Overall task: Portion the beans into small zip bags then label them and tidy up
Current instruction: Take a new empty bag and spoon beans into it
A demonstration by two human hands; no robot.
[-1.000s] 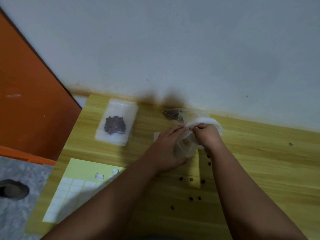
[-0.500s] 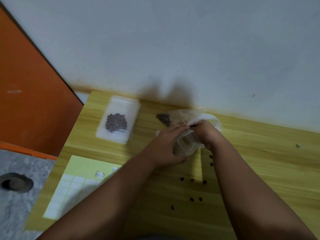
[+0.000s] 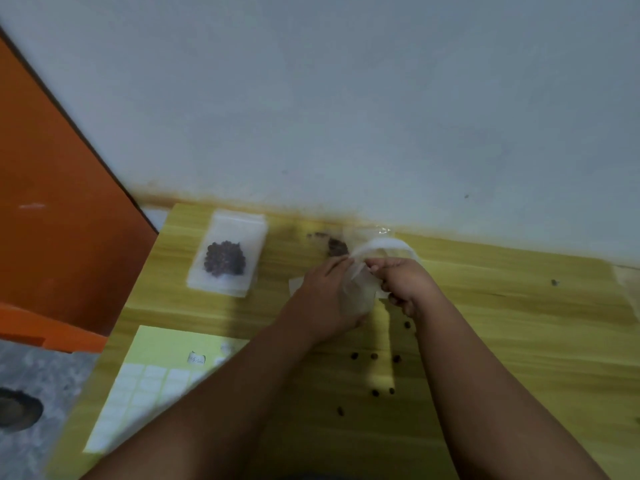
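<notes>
At frame centre a small zip bag (image 3: 356, 292) is gripped by the left hand (image 3: 325, 303) and pinched at its top by the right hand (image 3: 403, 282); its contents cannot be told. Toward the upper left a filled bag (image 3: 227, 252) of dark beans is laid flat. Loose beans (image 3: 374, 356) are scattered on the table (image 3: 519, 323) below the hands.

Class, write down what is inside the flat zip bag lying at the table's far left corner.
A clump of dark beans shows through the zip bag near its middle. What lies under the beans or the bag is covered.

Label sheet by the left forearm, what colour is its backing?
The label sheet has a pale yellow backing carrying rows of white stickers; the head view shows it.
</notes>
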